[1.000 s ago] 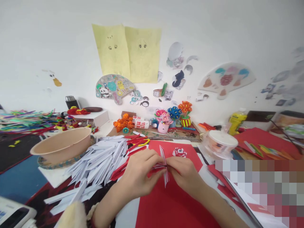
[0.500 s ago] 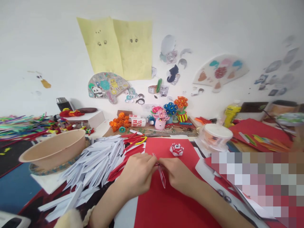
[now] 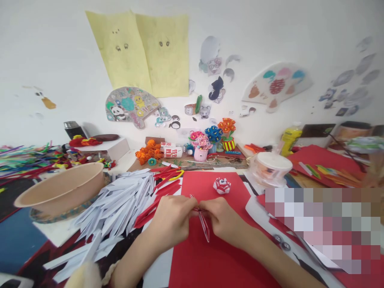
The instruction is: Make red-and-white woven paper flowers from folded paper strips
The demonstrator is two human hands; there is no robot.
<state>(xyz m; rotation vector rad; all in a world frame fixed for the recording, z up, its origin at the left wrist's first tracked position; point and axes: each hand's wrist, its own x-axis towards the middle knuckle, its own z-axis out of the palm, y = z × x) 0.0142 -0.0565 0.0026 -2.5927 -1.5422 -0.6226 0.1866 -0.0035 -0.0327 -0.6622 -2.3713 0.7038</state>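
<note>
My left hand [image 3: 172,222] and my right hand [image 3: 224,221] meet over a red paper sheet [image 3: 216,260], both pinching a folded red-and-white paper strip piece [image 3: 203,222]. One end of the strip sticks down toward me and a short end pokes up between the fingertips. A small finished red-and-white paper flower [image 3: 222,185] lies on the red sheet just beyond my hands. To the left of my left hand lies a heap of white paper strips [image 3: 120,208] with red strips [image 3: 159,196] beside it.
A tan bowl [image 3: 60,192] stands at the left. A clear round lidded tub [image 3: 271,169] sits at the right, with red sheets [image 3: 324,164] behind it. Small paper flower pots [image 3: 210,142], a glue bottle [image 3: 172,152] and coloured sticks [image 3: 27,158] line the back by the wall.
The strip piece has gone from standing fanned and upright to lying lower, more folded, between my fingertips. The view has tilted up, so the small paper flower shows clear beyond my hands.
</note>
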